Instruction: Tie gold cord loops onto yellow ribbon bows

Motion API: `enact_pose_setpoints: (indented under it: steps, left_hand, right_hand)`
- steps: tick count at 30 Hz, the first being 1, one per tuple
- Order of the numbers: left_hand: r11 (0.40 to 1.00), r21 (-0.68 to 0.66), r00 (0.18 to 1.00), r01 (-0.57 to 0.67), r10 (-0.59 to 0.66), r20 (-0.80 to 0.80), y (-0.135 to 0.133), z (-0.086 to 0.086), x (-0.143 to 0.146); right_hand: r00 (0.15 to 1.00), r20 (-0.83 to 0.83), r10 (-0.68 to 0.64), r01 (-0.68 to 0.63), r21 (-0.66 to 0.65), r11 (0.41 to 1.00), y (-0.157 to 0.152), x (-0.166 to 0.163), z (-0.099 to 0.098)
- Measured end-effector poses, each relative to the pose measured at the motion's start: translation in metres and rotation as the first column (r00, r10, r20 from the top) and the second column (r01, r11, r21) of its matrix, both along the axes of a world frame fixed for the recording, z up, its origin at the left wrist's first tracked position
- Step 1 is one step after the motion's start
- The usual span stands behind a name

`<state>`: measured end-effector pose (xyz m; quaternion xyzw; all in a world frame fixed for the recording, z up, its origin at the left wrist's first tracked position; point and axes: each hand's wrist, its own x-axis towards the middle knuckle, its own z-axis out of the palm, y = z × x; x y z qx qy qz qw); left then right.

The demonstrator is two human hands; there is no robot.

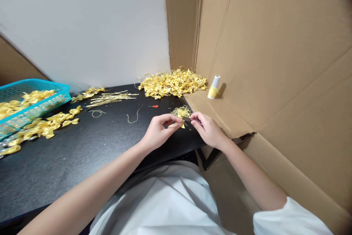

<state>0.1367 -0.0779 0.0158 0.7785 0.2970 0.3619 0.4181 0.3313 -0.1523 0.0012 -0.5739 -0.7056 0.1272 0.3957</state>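
Near the front right of the black table, my two hands are close together. Closed at the fingertips, my left hand (162, 129) pinches a small yellow ribbon bow (182, 125). My right hand (208, 129) is closed around a small cutting tool with dark blades (187, 119), which looks like thread snips; its handle is mostly hidden by the fingers. The blades point left and reach the bow at my left fingertips. Just behind the hands lies a tangle of short yellow thread ends (181, 110).
A large heap of yellow bows (173, 83) lies against the back wall. A thread cone (214, 87) stands on cardboard at the right. Yellow cords (110, 98), a red object (155, 106) and a blue basket (62, 95) of bows are further left. Cardboard walls (275, 62) enclose the right.
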Motion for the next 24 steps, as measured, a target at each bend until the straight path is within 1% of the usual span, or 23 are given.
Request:
enact_pose_setpoints:
  steps: [7, 17, 24]
  left_hand:
    - [1.000, 0.028, 1.000, 0.009, -0.009, 0.004, 0.0002, -0.0013, 0.0009]
    - [1.000, 0.016, 1.000, 0.018, -0.018, 0.001, 0.0030, -0.0055, 0.0006]
    - [0.997, -0.066, 0.999, 0.033, -0.034, -0.015, 0.0068, -0.0059, 0.0033]
  right_hand:
    - [1.000, 0.027, 0.010, -0.011, 0.002, 1.000, 0.0004, 0.0025, -0.0007]
    - [0.999, 0.053, 0.000, 0.001, -0.026, 1.000, 0.0023, 0.0051, 0.0004]
    - [0.991, 0.102, -0.087, 0.094, -0.070, 0.993, 0.0059, 0.0029, 0.0007]
